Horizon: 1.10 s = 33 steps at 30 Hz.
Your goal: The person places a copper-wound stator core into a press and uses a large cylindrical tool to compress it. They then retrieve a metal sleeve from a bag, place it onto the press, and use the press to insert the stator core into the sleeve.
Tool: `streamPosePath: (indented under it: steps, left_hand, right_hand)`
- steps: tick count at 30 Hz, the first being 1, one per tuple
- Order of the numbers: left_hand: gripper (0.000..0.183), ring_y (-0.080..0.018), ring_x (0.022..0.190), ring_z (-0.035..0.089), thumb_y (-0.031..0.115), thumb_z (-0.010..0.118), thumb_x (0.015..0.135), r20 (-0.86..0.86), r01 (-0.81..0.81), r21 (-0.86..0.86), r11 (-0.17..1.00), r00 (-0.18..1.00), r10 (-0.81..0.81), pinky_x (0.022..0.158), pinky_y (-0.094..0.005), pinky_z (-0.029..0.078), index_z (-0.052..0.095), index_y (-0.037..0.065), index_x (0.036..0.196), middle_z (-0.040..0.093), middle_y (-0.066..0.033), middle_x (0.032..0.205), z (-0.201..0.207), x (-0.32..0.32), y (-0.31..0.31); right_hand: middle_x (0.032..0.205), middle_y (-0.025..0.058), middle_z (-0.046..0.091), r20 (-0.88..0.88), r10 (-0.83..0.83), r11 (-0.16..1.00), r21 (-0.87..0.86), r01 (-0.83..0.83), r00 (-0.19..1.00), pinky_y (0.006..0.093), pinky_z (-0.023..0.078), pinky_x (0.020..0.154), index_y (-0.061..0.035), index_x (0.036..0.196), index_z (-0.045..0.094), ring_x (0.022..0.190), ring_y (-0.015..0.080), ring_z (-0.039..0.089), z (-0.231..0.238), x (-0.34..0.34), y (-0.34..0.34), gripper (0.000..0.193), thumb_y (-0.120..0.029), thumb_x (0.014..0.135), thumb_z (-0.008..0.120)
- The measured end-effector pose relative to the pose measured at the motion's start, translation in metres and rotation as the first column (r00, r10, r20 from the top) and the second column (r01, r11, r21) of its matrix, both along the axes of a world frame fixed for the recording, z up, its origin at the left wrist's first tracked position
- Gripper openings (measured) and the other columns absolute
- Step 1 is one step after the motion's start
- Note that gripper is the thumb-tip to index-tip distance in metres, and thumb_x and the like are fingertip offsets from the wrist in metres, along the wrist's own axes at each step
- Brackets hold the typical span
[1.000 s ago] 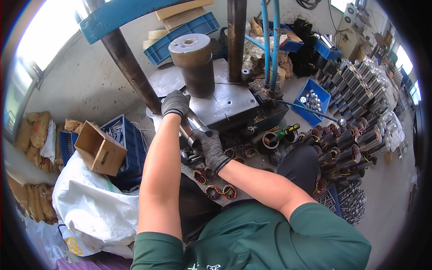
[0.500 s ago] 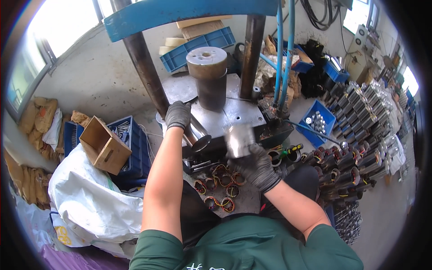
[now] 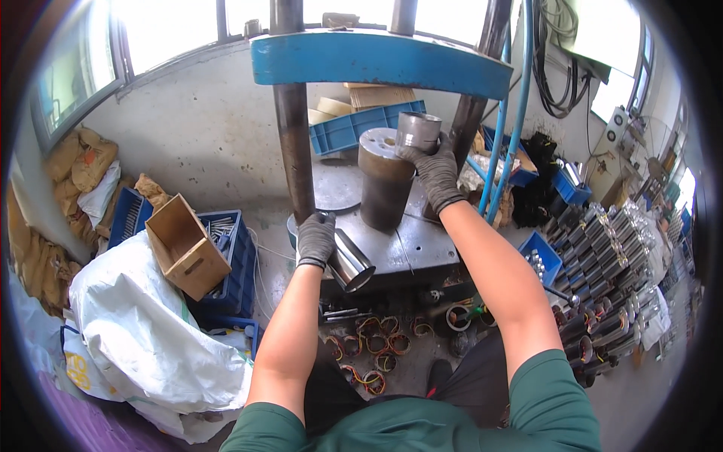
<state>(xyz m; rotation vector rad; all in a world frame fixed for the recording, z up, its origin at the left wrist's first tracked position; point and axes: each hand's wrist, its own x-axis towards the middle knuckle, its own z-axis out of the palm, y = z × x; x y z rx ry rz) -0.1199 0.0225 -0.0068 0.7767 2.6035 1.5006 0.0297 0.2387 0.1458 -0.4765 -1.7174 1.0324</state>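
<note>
My right hand, in a dark knit glove, is closed round a short grey metal sleeve. It holds the sleeve upright at the right edge of the top of a thick steel cylinder; I cannot tell whether the two touch. That cylinder stands on the metal bed of a press. My gloved left hand grips a longer shiny steel tube near its far end. The tube lies tilted at the bed's front left, its open mouth toward me.
The press's blue crossbeam spans above, between dark columns. Wound copper coils lie on the floor below. Stacked metal tubes fill the right side. At left are a wooden box, a blue crate and a white sack.
My right hand has carried the metal sleeve up and away from me, from in front of the bed to the cylinder's top. My left hand still holds the tube. The view has tilted upward.
</note>
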Motion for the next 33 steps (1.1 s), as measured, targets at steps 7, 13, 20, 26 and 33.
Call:
streamPosePath:
  steps: [7,13,20,26,33]
  left_hand:
    - [0.043,-0.0353,0.111,0.068,0.049,0.054,0.1,0.012,0.102,-0.165,0.981,0.995,-0.102,0.119,-0.0487,0.026,0.075,0.012,0.108,0.075,-0.0198,0.101,0.003,0.005,-0.009]
    - [0.033,-0.0375,0.099,0.07,0.039,0.059,0.101,0.03,0.13,0.137,0.982,0.99,-0.135,0.102,-0.0484,0.045,0.071,0.011,0.115,0.073,-0.022,0.087,-0.012,0.005,-0.001]
    - [0.022,-0.0389,0.074,0.071,0.024,0.072,0.094,-0.548,0.636,0.164,0.754,0.694,-0.466,0.066,-0.0459,0.056,0.067,0.009,0.109,0.071,-0.0175,0.081,0.037,0.11,-0.016]
    - [0.015,-0.0342,0.071,0.068,0.024,0.072,0.086,-0.611,0.944,-0.079,0.321,0.208,-0.763,0.069,-0.0444,0.056,0.07,0.011,0.093,0.068,-0.0108,0.075,0.067,0.184,-0.032]
    - [0.046,-0.0317,0.084,0.068,0.007,0.08,0.071,-0.764,0.979,0.087,0.182,0.183,-0.618,0.071,-0.0413,0.058,0.068,0.007,0.116,0.069,-0.0139,0.096,0.058,0.24,-0.033]
  right_hand:
    - [0.12,0.0206,0.07,0.322,-0.418,0.887,0.349,0.304,0.85,0.047,0.05,0.1,-0.0043,0.133,0.054,0.114,0.0388,0.066,0.009,-0.04,0.0,0.096,-0.054,0.06,0.092]
    - [0.108,0.0176,0.07,0.171,-0.185,0.935,0.333,0.12,0.968,0.0408,0.054,0.092,-0.0019,0.122,0.063,0.101,0.0311,0.068,-0.012,-0.006,-0.006,0.062,-0.039,0.078,0.086]
    - [0.099,0.005,0.065,0.475,0.352,0.929,-0.28,-0.241,0.806,0.0318,0.054,0.084,-0.0042,0.129,0.062,0.091,0.016,0.062,-0.115,0.129,-0.076,0.043,-0.041,0.107,0.055]
    - [0.089,0.0,0.068,0.131,0.622,0.464,-0.856,-0.229,0.772,0.0299,0.056,0.071,-0.0015,0.126,0.062,0.079,0.0111,0.064,-0.136,0.212,-0.141,0.034,-0.026,0.103,0.054]
    - [0.087,0.0005,0.066,0.152,0.388,0.465,-0.884,-0.051,0.909,0.025,0.052,0.054,-0.0082,0.136,0.059,0.062,0.0091,0.059,-0.149,0.312,-0.217,0.041,-0.013,0.095,0.062]
